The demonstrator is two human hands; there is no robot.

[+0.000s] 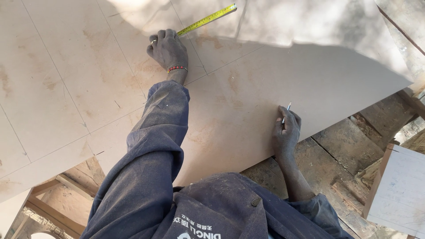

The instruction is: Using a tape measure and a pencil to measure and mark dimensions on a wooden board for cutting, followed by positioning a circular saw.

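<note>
At the far left, a wooden frame (53, 194) shows below the edge of a large pale board (66, 88), which is ruled with thin pencil lines and spreads across most of the view. Moving right, a dusty dark blue sleeve (150, 150) reaches up over the board to the left hand (168, 49), which wears a ring and a red bead bracelet (176, 68). This hand lies knuckles up with its fingers curled down, pinning a yellow tape measure (207, 19) against the board; the tape runs up and to the right from under the fingers into the sunlit patch. Further right, the right hand (287, 130) rests near the board's lower edge, closed around a thin pencil (286, 111) whose tip points up from the fingers. At the far right, rough wooden planks (345, 150) lie below the board, and a white panel (400, 190) stands beside them.
</note>
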